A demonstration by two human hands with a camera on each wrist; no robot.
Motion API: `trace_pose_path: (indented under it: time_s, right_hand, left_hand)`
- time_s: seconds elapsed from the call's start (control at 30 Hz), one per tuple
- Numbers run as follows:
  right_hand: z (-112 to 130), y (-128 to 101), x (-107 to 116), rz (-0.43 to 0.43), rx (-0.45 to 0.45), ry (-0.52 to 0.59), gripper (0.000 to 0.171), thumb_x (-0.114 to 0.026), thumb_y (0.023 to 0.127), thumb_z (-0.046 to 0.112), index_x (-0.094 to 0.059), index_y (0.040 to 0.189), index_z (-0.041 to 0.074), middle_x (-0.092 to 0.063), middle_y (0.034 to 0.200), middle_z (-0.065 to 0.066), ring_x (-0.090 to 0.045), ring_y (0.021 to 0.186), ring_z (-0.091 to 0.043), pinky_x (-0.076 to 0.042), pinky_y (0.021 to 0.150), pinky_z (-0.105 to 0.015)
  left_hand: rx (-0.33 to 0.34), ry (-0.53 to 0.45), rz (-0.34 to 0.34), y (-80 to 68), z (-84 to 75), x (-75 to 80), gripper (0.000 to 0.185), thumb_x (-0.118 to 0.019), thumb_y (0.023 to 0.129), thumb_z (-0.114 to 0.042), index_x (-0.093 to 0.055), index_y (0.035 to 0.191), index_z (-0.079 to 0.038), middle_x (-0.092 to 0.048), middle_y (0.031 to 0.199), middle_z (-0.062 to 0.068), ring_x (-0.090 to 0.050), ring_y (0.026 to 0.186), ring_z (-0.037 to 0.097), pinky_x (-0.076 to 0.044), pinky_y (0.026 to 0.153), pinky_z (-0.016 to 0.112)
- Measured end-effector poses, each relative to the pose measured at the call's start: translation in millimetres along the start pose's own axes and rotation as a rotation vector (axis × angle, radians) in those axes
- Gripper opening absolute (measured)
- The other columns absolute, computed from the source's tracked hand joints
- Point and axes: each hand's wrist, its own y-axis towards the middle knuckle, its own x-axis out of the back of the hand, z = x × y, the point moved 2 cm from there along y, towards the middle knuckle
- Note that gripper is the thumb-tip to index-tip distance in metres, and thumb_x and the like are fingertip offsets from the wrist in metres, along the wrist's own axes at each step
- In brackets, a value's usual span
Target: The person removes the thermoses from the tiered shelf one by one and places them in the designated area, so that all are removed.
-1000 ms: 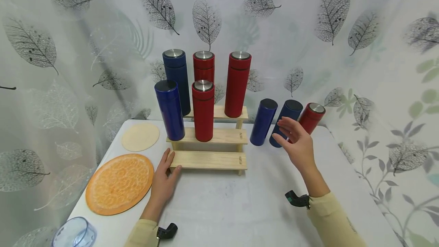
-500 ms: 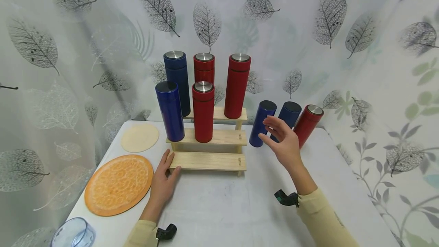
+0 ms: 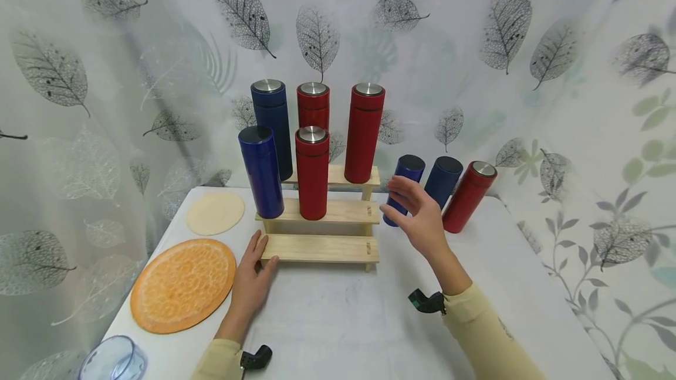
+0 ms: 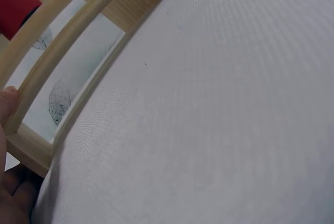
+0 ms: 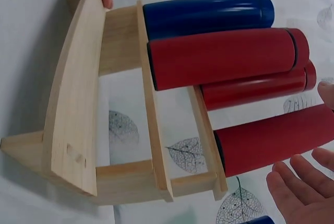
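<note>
The right hand (image 3: 417,224), fingers spread and holding nothing, has drifted left to the nearest blue flask (image 3: 399,187); the left hand (image 3: 252,280) stays flat against the wooden rack (image 3: 321,247).

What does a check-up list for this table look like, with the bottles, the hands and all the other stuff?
Surface: white table, cloth-covered.
Job's things: wooden stepped rack holds two blue and three red bottles, upright. Beside it on the table stand a blue bottle, another blue bottle and a red bottle.
Clutter: orange round mat, cream round mat, clear cup.
Hands: left hand rests flat against the rack's bottom step; right hand is raised, fingers spread, near the first blue bottle.
Cables: nothing seen.
Surroundings: leaf-print curtain.
</note>
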Motion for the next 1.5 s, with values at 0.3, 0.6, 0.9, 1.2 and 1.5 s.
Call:
trace_pose_path:
  time_s: [0.3,0.6,0.9,1.2,1.5]
  right_hand:
    - [4.4,4.3,-16.3,0.036,0.028,0.019,0.061,-0.086,0.095,0.009,-0.061,0.151,0.011,-0.068,0.143,-0.008,-0.065,0.134,-0.024,-0.051,0.109,-0.035]
    - [4.7,10.1,-34.2,0.083,0.050,0.068,0.062,-0.085,0.095,0.005,-0.059,0.151,0.002,-0.066,0.144,-0.019,-0.064,0.134,-0.027,-0.052,0.111,-0.041]
    - [2.3,17.8,-53.6,0.124,0.026,0.126,0.063,-0.085,0.096,0.009,-0.058,0.152,0.002,-0.064,0.146,-0.020,-0.064,0.134,-0.024,-0.052,0.111,-0.041]
    - [-2.0,24.0,-70.1,0.145,0.007,0.141,0.064,-0.086,0.095,0.011,-0.058,0.152,0.001,-0.068,0.143,-0.006,-0.065,0.133,-0.024,-0.052,0.110,-0.038]
    - [-4.0,33.5,-89.2,0.150,0.008,0.163,0.064,-0.088,0.094,0.011,-0.061,0.151,0.008,-0.068,0.141,-0.008,-0.065,0.132,-0.025,-0.053,0.109,-0.039]
  left_hand:
    - [0.008,-0.003,0.003,-0.2,0.0,-0.6,0.063,-0.073,0.107,-0.020,-0.049,0.163,-0.004,-0.031,0.176,0.007,-0.033,0.158,0.033,-0.028,0.107,0.002]
    - [0.024,0.017,0.005,-0.1,1.4,-0.9,0.063,-0.073,0.107,-0.019,-0.049,0.163,-0.004,-0.031,0.177,0.006,-0.031,0.159,0.033,-0.025,0.108,0.002]
    - [0.026,0.018,0.007,0.0,-0.6,-0.3,0.063,-0.073,0.106,-0.017,-0.048,0.163,-0.004,-0.031,0.176,0.009,-0.031,0.160,0.034,-0.024,0.108,0.001]
    - [0.036,0.015,0.014,-0.3,-2.3,-0.4,0.063,-0.073,0.106,-0.017,-0.048,0.163,-0.005,-0.030,0.177,0.007,-0.030,0.160,0.033,-0.024,0.108,0.001]
    - [0.016,0.016,0.001,0.4,-0.3,-0.8,0.063,-0.074,0.106,-0.016,-0.049,0.163,-0.003,-0.031,0.176,0.009,-0.031,0.160,0.034,-0.024,0.109,0.002]
